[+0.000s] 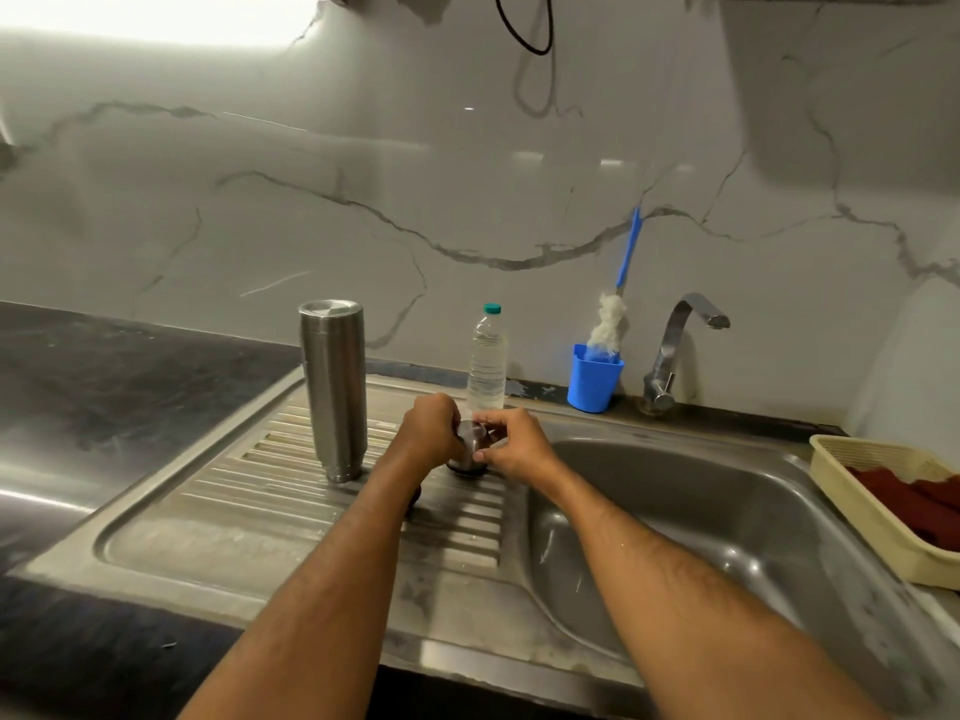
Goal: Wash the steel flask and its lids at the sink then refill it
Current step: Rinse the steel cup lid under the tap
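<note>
The steel flask point(334, 389) stands upside down on the ribbed drainboard point(260, 491), left of my hands. Between my hands sits a steel lid point(470, 449) on the drainboard near the basin's left rim. My left hand point(431, 431) curls round its left side and my right hand point(511, 444) pinches its right side with thumb and fingers. Much of the lid is hidden by my fingers. A dark piece point(415, 498) shows just under my left forearm; I cannot tell what it is.
A clear water bottle point(487, 358) with a teal cap stands behind my hands. A blue cup point(594, 379) holding a blue-handled bottle brush point(613, 314) sits by the tap point(675, 350). The sink basin point(701, 511) lies right; a cream basket point(852, 491) with red cloth is beyond it.
</note>
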